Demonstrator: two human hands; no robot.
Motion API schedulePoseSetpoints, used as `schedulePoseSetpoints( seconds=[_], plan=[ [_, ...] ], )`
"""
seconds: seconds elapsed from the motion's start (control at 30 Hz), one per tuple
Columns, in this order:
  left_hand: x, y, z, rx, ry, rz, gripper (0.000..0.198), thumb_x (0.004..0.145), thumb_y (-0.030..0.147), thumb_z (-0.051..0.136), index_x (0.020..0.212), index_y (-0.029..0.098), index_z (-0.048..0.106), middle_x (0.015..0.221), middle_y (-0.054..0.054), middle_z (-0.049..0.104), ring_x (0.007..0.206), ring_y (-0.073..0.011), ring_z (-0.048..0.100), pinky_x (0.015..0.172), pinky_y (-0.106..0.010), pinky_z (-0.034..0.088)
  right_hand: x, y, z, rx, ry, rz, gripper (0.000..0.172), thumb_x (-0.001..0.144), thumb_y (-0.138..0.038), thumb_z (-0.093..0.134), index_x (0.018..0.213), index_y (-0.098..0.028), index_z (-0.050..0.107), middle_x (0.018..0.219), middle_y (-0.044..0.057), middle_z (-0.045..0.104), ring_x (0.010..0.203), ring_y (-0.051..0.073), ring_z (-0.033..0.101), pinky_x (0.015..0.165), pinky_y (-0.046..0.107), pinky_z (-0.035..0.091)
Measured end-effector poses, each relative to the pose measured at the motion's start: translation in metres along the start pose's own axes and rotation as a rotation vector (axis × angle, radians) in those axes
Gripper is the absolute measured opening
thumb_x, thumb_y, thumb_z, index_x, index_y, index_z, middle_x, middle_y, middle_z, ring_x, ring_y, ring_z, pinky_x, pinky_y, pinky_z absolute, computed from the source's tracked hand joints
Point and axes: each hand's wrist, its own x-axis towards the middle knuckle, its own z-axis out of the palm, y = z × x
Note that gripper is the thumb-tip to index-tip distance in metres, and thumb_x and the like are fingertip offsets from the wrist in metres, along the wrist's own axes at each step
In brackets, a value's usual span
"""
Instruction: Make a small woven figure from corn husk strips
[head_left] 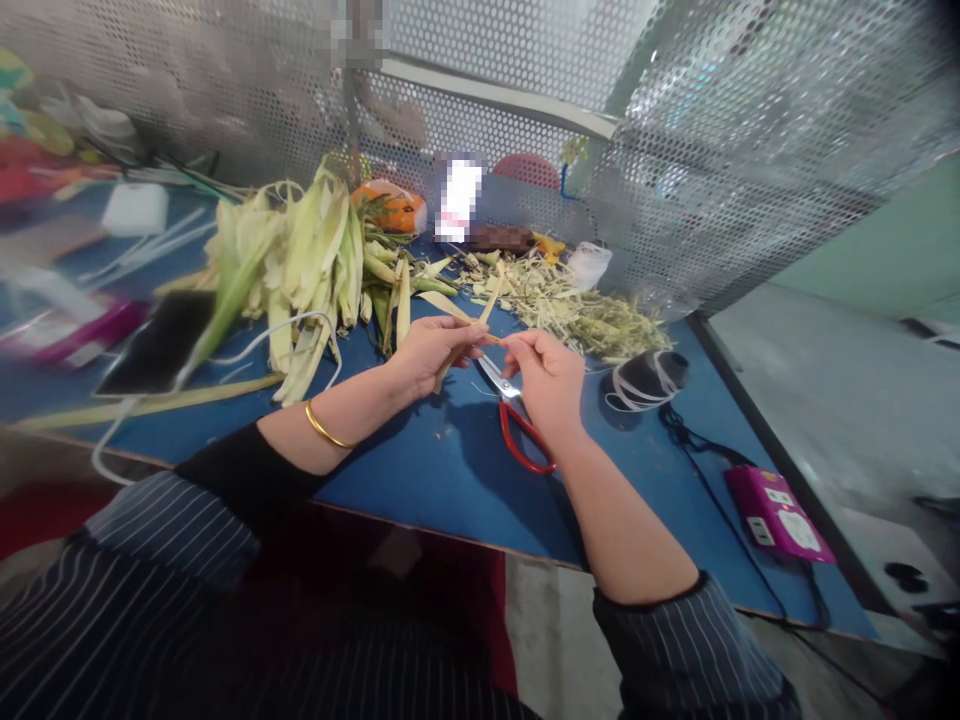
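My left hand (435, 352) is closed on a pale corn husk strip (491, 300), whose ends stick out above and below the fingers. Between the two hands the strip narrows to a thin twisted piece. My right hand (546, 378) pinches the other end of it with thumb and forefinger. Just below the hands lie red-handled scissors (525, 440) on the blue table (435, 470), partly covered by my right hand. A large bunch of corn husks (315, 250) lies to the left of my left hand.
Behind my hands spreads a pile of husk scraps (562, 300). A dark spool with white cord (649, 380) stands right, near a magenta power strip (780, 515) with trailing cables. To the left lies a dark phone (159, 342) with a white cable. A perforated metal screen (487, 110) borders the back.
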Motion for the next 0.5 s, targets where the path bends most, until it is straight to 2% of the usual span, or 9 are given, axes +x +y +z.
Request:
schedulePoseSetpoints(
  seconds=[0.07,0.13,0.23,0.33,0.43,0.5],
  plan=[
    [0.001,0.0,-0.001,-0.019,-0.065,0.012,0.016,0.074,0.023,0.072,0.084,0.011,0.071,0.089,-0.01,0.074,0.07,-0.0121,0.066,0.063,-0.023,0.049,0.005,0.006,-0.001,-0.069,0.074,0.011,0.017,0.087,-0.03,0.055,0.08,-0.02,0.067,0.076,0.001,0.066,0.073,0.016,0.062,0.074,0.033,0.047],
    [0.0,0.0,-0.001,-0.047,-0.1,0.041,0.018,0.076,0.02,0.07,0.091,0.011,0.071,0.095,-0.011,0.074,0.08,-0.0156,0.069,0.073,-0.026,0.052,0.006,0.007,-0.004,-0.18,0.175,-0.048,0.015,0.085,-0.032,0.058,0.084,-0.021,0.068,0.093,0.005,0.066,0.092,0.021,0.059,0.086,0.037,0.044],
    [-0.002,0.0,0.002,-0.053,-0.094,0.095,0.019,0.076,0.015,0.067,0.094,0.011,0.069,0.097,-0.01,0.074,0.086,-0.0168,0.069,0.081,-0.029,0.052,0.003,-0.001,-0.006,-0.298,0.241,-0.161,0.017,0.086,-0.035,0.057,0.085,-0.022,0.068,0.095,0.008,0.062,0.098,0.023,0.054,0.093,0.041,0.038],
    [-0.005,-0.001,0.006,-0.049,-0.086,0.118,0.018,0.075,0.013,0.067,0.092,0.01,0.069,0.095,-0.01,0.074,0.089,-0.0165,0.069,0.084,-0.03,0.052,-0.003,-0.007,-0.002,-0.338,0.102,-0.188,0.022,0.087,-0.039,0.056,0.077,-0.023,0.066,0.082,0.006,0.063,0.088,0.022,0.055,0.089,0.039,0.037],
    [-0.006,-0.003,0.008,-0.056,-0.065,0.105,0.016,0.073,0.01,0.067,0.09,0.009,0.069,0.091,-0.01,0.074,0.087,-0.0158,0.069,0.084,-0.03,0.052,-0.007,-0.004,0.007,-0.285,-0.078,-0.113,0.024,0.087,-0.04,0.056,0.073,-0.022,0.063,0.076,0.003,0.062,0.077,0.019,0.055,0.077,0.033,0.04],
    [-0.005,-0.006,0.008,-0.044,-0.072,0.089,0.015,0.073,0.01,0.066,0.088,0.009,0.069,0.09,-0.01,0.074,0.086,-0.0149,0.068,0.083,-0.029,0.052,-0.007,0.0,0.012,-0.235,-0.127,-0.075,0.025,0.088,-0.038,0.055,0.07,-0.022,0.059,0.074,0.002,0.06,0.071,0.017,0.054,0.071,0.031,0.039]
  ],
)
